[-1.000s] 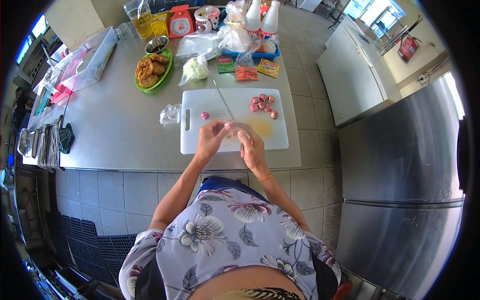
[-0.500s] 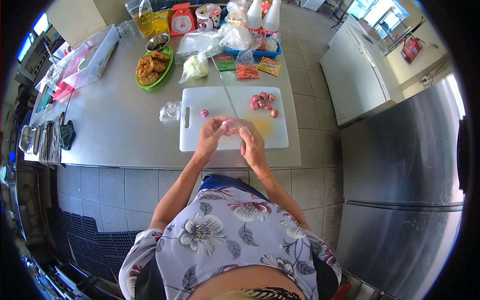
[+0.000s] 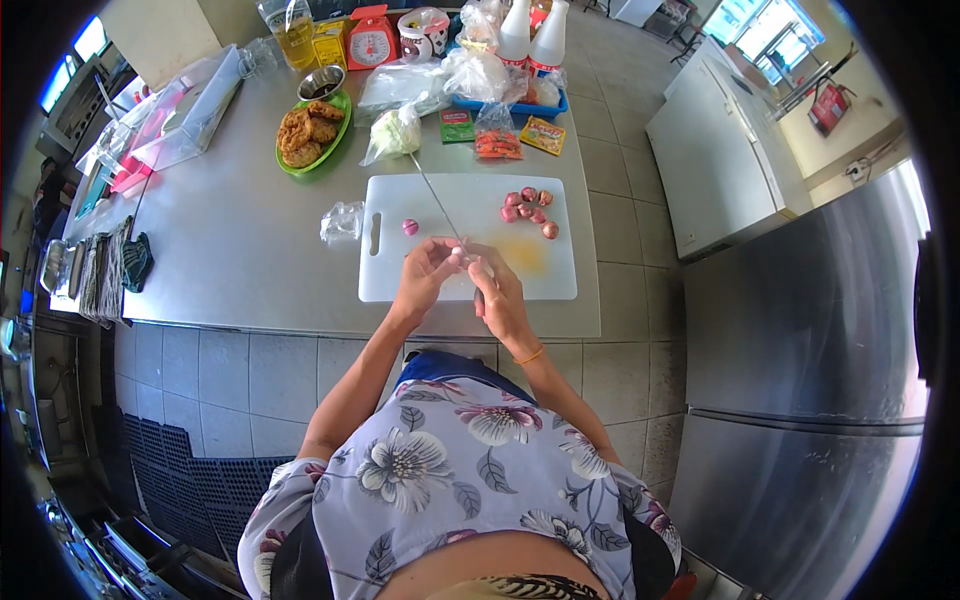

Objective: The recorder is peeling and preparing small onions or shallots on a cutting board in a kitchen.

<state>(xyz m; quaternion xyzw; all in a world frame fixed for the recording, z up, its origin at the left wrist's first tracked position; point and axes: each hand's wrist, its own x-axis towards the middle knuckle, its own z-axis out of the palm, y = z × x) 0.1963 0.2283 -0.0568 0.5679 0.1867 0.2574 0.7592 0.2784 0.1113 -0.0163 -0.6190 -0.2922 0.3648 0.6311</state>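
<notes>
My left hand (image 3: 425,270) pinches a small pale pink shallot (image 3: 456,253) above the white cutting board (image 3: 392,282). My right hand (image 3: 500,295) is closed on the handle of a long knife (image 3: 433,194), whose thin blade slants up and to the left, its edge by the shallot between my fingers. A single purple shallot (image 3: 410,227) lies on the board left of the blade. A group of several red shallots (image 3: 520,210) sits at the board's right, above a yellowish stain.
The steel table (image 3: 220,260) carries fried pieces on a green plate (image 3: 342,130), bagged cabbage (image 3: 395,135), bagged carrots (image 3: 497,147), packets, bottles (image 3: 548,40), a red scale (image 3: 372,42) and plastic tubs (image 3: 190,110). A steel fridge (image 3: 800,310) and a white freezer (image 3: 710,150) stand at the right.
The knife blade has tilted, its tip now lower and further left. My hands have shifted slightly and drawn closer together around the shallot.
</notes>
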